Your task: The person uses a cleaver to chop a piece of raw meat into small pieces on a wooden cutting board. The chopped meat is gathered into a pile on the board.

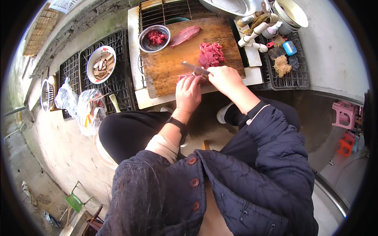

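Note:
On a worn wooden cutting board [165,66], my left hand [188,93] presses down a piece of raw red meat [182,77] near the front edge. My right hand [226,78] grips a knife [195,68], its blade over that meat and pointing left. Just beyond the knife lies a pile of cut raw meat strips [211,55]. A larger uncut piece of meat [186,35] rests towards the back of the board. At the board's back left corner stands a metal bowl [141,44] with chopped red meat [156,37] in it.
Left, on black plastic crates [121,56], a white enamel bowl [89,66] holds cut brownish pieces. Clear plastic bags [91,109] lie nearer me, beside a pale handle [114,102]. Right of the board are white pipes [254,35] and scouring pads [282,65]. A large metal basin [236,6] stands behind.

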The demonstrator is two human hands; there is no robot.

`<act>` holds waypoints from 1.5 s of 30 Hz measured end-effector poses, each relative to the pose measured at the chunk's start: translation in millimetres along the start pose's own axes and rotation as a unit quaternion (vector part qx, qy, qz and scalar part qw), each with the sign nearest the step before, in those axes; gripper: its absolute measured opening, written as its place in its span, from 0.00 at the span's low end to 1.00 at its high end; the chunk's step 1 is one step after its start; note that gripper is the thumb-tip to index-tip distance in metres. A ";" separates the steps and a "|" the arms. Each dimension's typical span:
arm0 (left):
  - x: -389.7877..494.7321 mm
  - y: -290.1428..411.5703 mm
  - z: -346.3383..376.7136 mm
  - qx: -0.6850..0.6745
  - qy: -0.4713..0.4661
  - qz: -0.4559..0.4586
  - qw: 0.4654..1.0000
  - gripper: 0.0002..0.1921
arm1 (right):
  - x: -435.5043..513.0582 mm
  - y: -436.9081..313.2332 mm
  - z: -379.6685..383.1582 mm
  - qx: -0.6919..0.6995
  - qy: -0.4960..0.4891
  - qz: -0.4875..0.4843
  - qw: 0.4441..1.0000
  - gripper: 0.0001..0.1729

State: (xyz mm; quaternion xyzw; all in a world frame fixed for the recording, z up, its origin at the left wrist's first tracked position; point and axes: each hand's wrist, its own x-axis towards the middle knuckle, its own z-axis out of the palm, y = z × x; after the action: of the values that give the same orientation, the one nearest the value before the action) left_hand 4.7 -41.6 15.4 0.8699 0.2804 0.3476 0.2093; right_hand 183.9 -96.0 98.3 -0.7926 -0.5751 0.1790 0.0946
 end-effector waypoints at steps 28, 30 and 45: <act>92.8 -10.5 -0.3 -0.490 -0.110 -0.357 0.787 0.15 | -20.4 -1.1 -44.7 0.248 0.086 0.087 0.961 0.17; 90.6 -13.4 -1.2 -0.476 -0.120 -0.417 0.765 0.12 | -19.6 1.0 -42.5 0.242 0.085 0.102 0.961 0.17; 77.6 -36.3 12.6 0.064 -0.117 -0.264 0.955 0.12 | -21.1 -15.4 -9.5 0.103 0.055 0.078 0.990 0.11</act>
State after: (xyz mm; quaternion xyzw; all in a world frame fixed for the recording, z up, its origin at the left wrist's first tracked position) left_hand 48.1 32.8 24.4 0.8109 0.4955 0.1571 0.2687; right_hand 168.4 -110.5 116.2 -0.8298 -0.4839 0.2000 0.1929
